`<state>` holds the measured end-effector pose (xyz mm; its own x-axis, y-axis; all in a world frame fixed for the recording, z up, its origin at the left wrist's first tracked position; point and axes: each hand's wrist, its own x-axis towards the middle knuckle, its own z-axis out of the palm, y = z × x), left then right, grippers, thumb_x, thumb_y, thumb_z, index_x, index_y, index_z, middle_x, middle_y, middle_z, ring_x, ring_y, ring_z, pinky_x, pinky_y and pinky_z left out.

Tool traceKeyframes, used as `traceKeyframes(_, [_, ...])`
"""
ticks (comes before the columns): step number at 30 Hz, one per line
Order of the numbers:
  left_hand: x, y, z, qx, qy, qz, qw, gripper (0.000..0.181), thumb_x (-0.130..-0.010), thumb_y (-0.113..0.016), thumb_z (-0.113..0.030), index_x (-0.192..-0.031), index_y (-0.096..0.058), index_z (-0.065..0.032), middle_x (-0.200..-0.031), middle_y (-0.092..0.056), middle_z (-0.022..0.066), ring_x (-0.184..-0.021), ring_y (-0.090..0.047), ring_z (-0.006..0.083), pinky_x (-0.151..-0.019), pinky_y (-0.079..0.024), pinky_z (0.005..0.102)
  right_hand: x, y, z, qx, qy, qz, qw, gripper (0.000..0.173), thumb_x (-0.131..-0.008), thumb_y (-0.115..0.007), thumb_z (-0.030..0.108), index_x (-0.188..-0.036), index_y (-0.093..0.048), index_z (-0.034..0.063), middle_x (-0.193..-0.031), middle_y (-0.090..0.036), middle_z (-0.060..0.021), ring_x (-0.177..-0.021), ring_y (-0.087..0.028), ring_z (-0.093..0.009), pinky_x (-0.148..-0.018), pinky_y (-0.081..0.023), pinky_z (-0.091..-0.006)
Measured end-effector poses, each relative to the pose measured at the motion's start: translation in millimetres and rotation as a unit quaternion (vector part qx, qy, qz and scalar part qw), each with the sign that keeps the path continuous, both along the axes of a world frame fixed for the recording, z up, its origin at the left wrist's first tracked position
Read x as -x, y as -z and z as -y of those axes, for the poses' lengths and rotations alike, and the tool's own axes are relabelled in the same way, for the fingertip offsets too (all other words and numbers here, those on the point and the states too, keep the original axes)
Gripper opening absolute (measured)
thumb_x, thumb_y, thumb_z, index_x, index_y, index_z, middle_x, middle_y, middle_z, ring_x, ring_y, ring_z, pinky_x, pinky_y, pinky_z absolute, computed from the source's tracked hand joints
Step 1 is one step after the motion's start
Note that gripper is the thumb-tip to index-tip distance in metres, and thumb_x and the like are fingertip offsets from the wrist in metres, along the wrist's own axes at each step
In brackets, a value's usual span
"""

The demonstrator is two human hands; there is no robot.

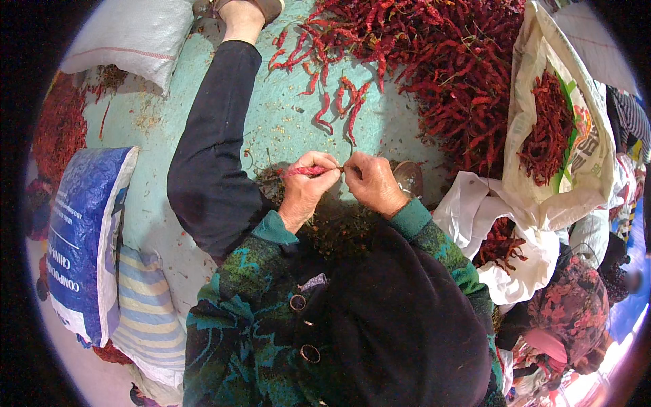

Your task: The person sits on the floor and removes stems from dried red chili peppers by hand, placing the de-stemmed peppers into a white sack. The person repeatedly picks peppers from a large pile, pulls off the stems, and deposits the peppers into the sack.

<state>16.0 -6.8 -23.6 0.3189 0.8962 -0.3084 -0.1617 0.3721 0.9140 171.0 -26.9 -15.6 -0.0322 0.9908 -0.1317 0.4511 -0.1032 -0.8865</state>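
Observation:
A dried red chili pepper [309, 171] is held in my left hand [309, 188], its body lying across the curled fingers. The fingertips of my right hand [374, 183] pinch at the thin stem end, close beside the left fingertips. Beyond my hands several loose dried chilies [351, 109] lie on the pale green ground sheet [224, 127]. Farther off and to the right spreads a large heap of dried red chilies [457, 76]. Dark stem scraps [341, 231] lie below my hands, in front of my body.
At right stand an open woven sack [524, 102] with chilies and a white bag [539, 259] holding more. A blue-and-white sack [86, 244], a striped cloth bag [147, 305] and a full white sack [127, 40] are at left. My bent leg [218, 152] lies left of my hands.

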Motion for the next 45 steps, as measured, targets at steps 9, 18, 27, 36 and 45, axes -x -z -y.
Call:
traceKeyframes(9, [8.7, -0.7, -7.6, 0.273, -0.09, 0.246, 0.926, 0.015, -0.086, -0.056, -0.015, -0.074, -0.053, -0.0076, -0.08, -0.052, 0.0058, -0.076, -0.049, 0.0157, -0.067, -0.039, 0.028, -15.8, 37.1, -38.4, 0.03, 0.028, 0.282, 0.959, 0.034, -0.077, -0.06, 0.035, -0.073, -0.055, 0.0025, -0.066, -0.057, -0.0226, -0.066, -0.058, -0.04, -0.056, -0.046, -0.0492])
traceKeyframes(18, [18.7, 16.4, -16.2, 0.326, -0.077, 0.169, 0.927, 0.027, -0.092, -0.05, -0.029, -0.079, -0.051, -0.0045, -0.062, -0.033, -0.0026, -0.056, -0.034, 0.0095, -0.05, -0.031, 0.0242, -12.1, 29.5, -30.9, 0.099, 0.008, 0.04, 0.994, 0.03, -0.073, -0.064, 0.028, -0.073, -0.06, -0.002, -0.063, -0.058, -0.0182, -0.059, -0.059, -0.026, -0.056, -0.046, -0.0386])
traceKeyframes(27, [6.9, 1.1, -22.5, 0.155, 0.038, -0.039, 0.986, 0.022, -0.084, -0.061, -0.026, -0.089, -0.061, -0.005, -0.066, -0.049, -0.0051, -0.052, -0.035, 0.0025, -0.046, -0.026, 0.0208, 0.5, -1.7, -0.9, 0.179, -0.138, -0.099, 0.969, 0.029, -0.075, -0.069, 0.026, -0.082, -0.061, -0.0011, -0.065, -0.059, -0.0119, -0.06, -0.055, -0.014, -0.055, -0.045, -0.0323])
traceKeyframes(36, [1.4, -0.8, -12.8, -0.023, 0.115, -0.196, 0.974, 0.016, -0.082, -0.063, -0.016, -0.081, -0.06, -0.0003, -0.066, -0.057, -0.0001, -0.063, -0.047, 0.0055, -0.056, -0.041, 0.0258, 11.4, 20.3, -23.5, 0.128, 0.115, -0.314, 0.934, 0.012, -0.076, -0.066, 0.008, -0.076, -0.058, -0.002, -0.067, -0.058, -0.0013, -0.061, -0.052, -0.007, -0.053, -0.043, -0.0235])
traceKeyframes(45, [8.3, -14.9, -14.6, -0.401, 0.22, -0.26, 0.85, 0.013, -0.067, -0.053, 0.003, -0.07, -0.041, -0.0028, -0.065, -0.039, 0.0122, -0.06, -0.048, 0.0326, -0.05, -0.038, 0.0396, -3.8, 3.5, -19.7, 0.374, 0.134, -0.468, 0.789, 0.01, -0.081, -0.062, 0.011, -0.077, -0.057, 0.0036, -0.065, -0.054, 0.0009, -0.048, -0.041, -0.006, -0.042, -0.035, -0.0205])
